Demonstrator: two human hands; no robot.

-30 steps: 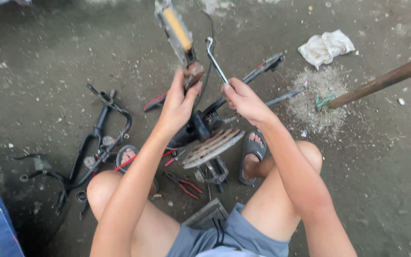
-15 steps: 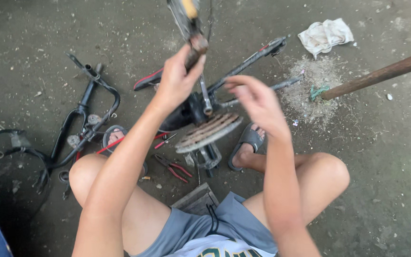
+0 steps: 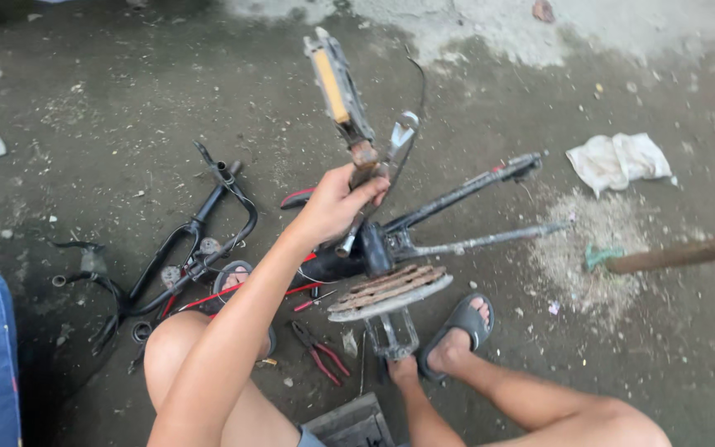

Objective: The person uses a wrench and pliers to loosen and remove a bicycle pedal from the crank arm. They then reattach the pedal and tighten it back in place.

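Since 0.5 s ago, the right hand has dropped away from the crank and now reaches low, where the lower pedal hides it, so I cannot tell whether its fingers are curled or slack. Only the right forearm shows, just below that pedal.

Left hand stays up on the crank arm, fingers clenched around the rusty metal just under the upper pedal, which points upward and carries a yellow reflector strip. A wrench stands right beside the crank arm, its open end level with the pedal's base.

Everything sits around the chainring, a rusty toothed disc lying nearly flat at the bottom bracket of the bicycle frame. That frame lies on the concrete floor, and its 2 grey stays run right of the chainring toward a patch of sawdust. A crumpled white rag lies beyond the sawdust, and a brown wooden handle enters from the right edge, well apart from the chainring.

Left of the chainring lie black handlebars with cables, and red-handled pliers rest just below and left of it. A foot in a black sandal is planted just right of the lower pedal.
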